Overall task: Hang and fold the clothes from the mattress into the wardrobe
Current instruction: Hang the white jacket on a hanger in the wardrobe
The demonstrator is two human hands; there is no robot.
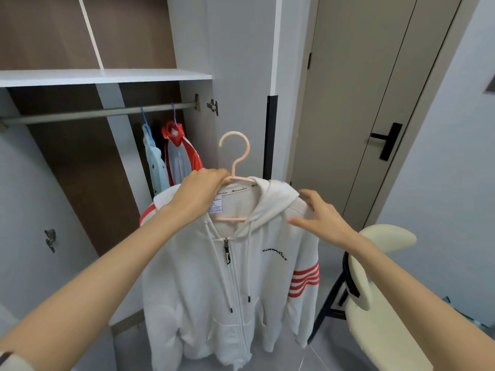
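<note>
White zip hoodie (235,290) hangs below left grip (199,192) — clamped on curved peach plastic hanger (235,134); right grip (321,218), fingers apart, touches shoulder.

White zip hoodie (235,277), upright on pink hanger (235,153)

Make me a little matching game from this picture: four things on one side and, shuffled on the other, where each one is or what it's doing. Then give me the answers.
Things
1. left hand
2. right hand
3. red and white top
4. hoodie

Places and states
A. hangs on the wardrobe rail
B. drapes from the pink hanger, not yet on the rail
C. grips the hanger's neck
D. spread open at the hoodie's shoulder

Pairs: 1-C, 2-D, 3-A, 4-B
</note>
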